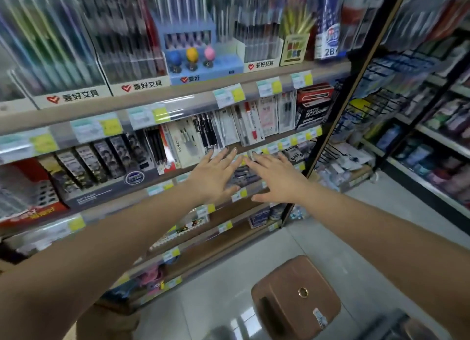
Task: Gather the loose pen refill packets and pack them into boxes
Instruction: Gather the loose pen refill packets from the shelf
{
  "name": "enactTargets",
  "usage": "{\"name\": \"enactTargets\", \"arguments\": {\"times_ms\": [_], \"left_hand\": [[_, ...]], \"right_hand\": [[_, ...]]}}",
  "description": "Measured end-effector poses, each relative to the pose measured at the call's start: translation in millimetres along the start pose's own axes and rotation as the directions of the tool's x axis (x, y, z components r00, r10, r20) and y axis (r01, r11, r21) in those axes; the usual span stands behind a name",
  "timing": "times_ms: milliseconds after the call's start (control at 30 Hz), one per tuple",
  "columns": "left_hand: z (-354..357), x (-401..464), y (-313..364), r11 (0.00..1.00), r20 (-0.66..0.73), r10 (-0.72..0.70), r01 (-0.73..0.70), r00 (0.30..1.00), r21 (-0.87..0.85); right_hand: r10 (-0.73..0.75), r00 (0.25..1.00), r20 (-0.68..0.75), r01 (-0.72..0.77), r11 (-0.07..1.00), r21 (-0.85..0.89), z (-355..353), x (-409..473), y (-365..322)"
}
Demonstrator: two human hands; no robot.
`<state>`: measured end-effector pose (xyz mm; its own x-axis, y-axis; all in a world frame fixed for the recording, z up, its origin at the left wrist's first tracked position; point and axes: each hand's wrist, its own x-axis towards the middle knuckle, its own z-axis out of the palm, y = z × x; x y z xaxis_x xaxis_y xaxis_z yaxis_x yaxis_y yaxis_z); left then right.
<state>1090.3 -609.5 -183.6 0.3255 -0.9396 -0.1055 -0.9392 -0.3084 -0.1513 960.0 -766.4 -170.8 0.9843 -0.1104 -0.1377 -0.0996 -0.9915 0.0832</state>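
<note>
In the centre of the frame, the left hand (215,175) and the right hand (276,180) are stretched side by side toward a stationery shelf (178,98), fingers straight and spread, nothing gripped. Just above the fingertips, pen packets (203,133) are stood in a row on the shelf; whether they are refills cannot be told. At the lower right, a brown plastic stool (296,297) is seen on the tiled floor (330,238).
</note>
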Motion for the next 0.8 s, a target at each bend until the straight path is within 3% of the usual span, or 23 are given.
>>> {"name": "enactTargets", "arguments": {"times_ms": [800], "left_hand": [[18.5, 50.6, -25.4, 0.993, -0.034, 0.115, -0.116, 0.993, -0.024]], "right_hand": [[0.15, 0.988, 0.047, -0.149, 0.988, -0.026, 12.9, 30.2, 9.4]]}}
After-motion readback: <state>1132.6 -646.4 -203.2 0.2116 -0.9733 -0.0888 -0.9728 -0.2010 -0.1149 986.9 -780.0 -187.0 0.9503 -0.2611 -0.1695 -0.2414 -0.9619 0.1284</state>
